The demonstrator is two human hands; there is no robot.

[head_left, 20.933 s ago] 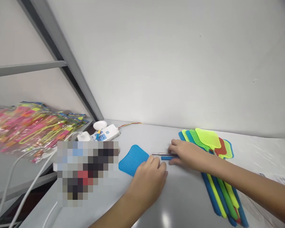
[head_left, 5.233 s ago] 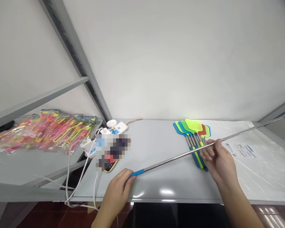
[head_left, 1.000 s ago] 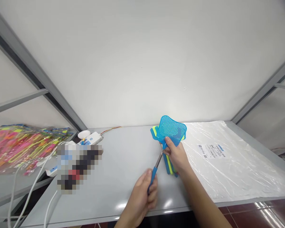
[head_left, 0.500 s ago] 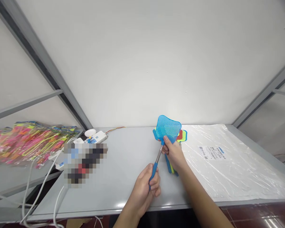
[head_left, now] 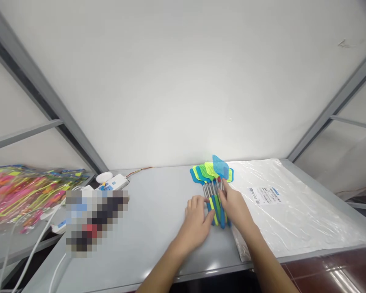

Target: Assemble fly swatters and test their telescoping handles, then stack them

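Note:
Several blue, green and yellow fly swatters (head_left: 205,173) lie fanned on the table, mesh heads toward the wall. Their metal shafts and coloured grips run toward me. My left hand (head_left: 198,219) rests against the left side of the grips, thumb and fingers apart. On the right side, my right hand (head_left: 234,203) is closed on a blue fly swatter (head_left: 221,166), whose head tilts up above the others. A bit of red shows between the shafts near my right fingertips. My right hand hides part of the bundle.
A white plastic package (head_left: 293,215) with a label covers the table's right side. At left are a power strip (head_left: 118,182), a round white device (head_left: 104,177), cables and a blurred-out patch. Bagged colourful items (head_left: 33,195) sit on the far-left shelf. A white wall (head_left: 183,101) stands behind.
The blue swatter moved down from between both hands onto the bundle. My left hand let go of its grip and went to the bundle's left side. More swatters show, and the view has shifted.

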